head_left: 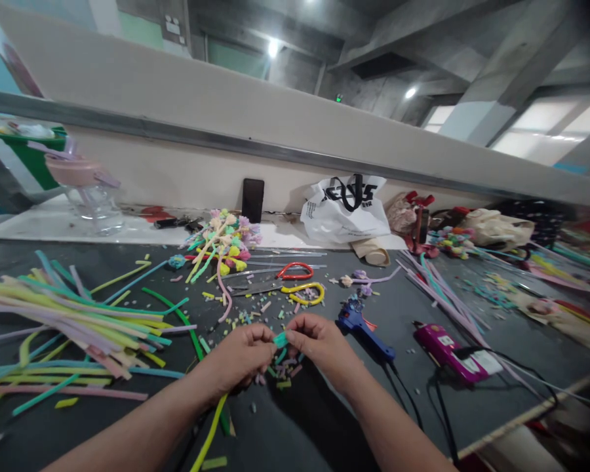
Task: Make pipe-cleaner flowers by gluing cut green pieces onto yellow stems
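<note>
Near the middle of the dark table, my left hand (248,354) and my right hand (317,344) meet fingertip to fingertip. Between them is a small teal piece (280,339), pinched from both sides. A yellow stem (210,436) runs down from beneath my left hand; whether the hand holds it is hidden. Small cut pieces (284,385) lie scattered under and around the fingers. Scissors with yellow handles (318,294) and others with red handles (295,265) rest beyond my hands. A blue glue gun (366,328) lies right of my right hand.
Long pastel stems (78,314) are heaped at the left. A bunch of fluffy flowers (226,239), a black phone (253,200) and a white bag (344,213) are at the back. Right of the glue gun, a magenta device (452,353) has black cables. A clear cup (91,196) stands back left.
</note>
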A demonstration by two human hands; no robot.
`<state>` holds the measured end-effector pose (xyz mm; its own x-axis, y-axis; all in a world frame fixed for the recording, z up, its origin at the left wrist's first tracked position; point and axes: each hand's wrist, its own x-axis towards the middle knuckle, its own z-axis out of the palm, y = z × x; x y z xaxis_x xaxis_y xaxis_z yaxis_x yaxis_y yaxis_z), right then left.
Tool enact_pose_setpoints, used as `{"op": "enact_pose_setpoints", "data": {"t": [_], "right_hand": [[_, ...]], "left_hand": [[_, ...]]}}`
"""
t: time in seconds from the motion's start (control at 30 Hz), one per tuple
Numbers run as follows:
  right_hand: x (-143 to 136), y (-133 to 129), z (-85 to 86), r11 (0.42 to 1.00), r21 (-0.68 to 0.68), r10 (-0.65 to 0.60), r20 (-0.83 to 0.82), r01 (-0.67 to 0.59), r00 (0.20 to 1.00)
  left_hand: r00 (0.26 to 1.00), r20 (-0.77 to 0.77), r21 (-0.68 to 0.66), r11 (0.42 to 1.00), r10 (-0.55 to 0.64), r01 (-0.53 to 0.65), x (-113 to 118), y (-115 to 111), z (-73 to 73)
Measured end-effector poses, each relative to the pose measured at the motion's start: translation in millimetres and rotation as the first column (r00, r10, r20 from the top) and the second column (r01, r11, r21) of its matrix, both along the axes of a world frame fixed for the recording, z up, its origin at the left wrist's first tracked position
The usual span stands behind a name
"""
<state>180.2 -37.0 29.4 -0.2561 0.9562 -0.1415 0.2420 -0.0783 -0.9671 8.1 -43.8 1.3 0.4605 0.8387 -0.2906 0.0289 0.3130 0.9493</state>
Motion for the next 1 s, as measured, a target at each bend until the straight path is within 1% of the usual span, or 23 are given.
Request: {"op": "enact_pose_setpoints", "data": {"t": [0.13, 0.37, 0.53, 0.67, 0.8, 0.9, 1.0], "right_hand": [[-1, 0, 1.7, 1.0, 0.003, -0.01, -0.028, 0.01, 1.0], [-1, 1, 0.6, 1.0, 0.013, 0.003, -0.011, -0.003, 1.0], [-3, 0, 0.5, 1.0, 0.0, 0.001, -0.015, -0.001, 1.0], [-4, -1, -0.6, 0.999, -0.036, -0.009, -0.037, 0.008, 0.999], [-2, -3, 3.9, 0.998, -0.059, 0.012, -0.078, -0.016, 0.997], [4, -4, 8.9, 0.998, -0.005, 0.057, -0.115, -0.058, 0.992], [10, -4, 9.9, 0.998, 0.041, 0.06, -0.09, -0.056, 0.994]], "left_hand": [[1.0, 0.017, -0.036, 0.999, 0.009, -0.009, 1, 2, -0.8], [1.0, 0.01, 0.016, 1.0, 0.019, -0.02, 1, 0, -1.1], [0.999, -0.025, 0.01, 1.0, 0.025, -0.025, 1, -2, 3.0], [0.999, -0.028, -0.003, 1.0, 0.019, -0.019, 1, -2, 5.3], [0.999, 0.044, -0.072, 0.997, 0.006, -0.003, 0, -1, 4.5], [0.993, 0.121, -0.133, 0.991, 0.0, 0.016, -1, 0, 5.1], [0.984, 0.176, -0.162, 0.986, 0.0, 0.029, -3, 0, 7.0]]}}
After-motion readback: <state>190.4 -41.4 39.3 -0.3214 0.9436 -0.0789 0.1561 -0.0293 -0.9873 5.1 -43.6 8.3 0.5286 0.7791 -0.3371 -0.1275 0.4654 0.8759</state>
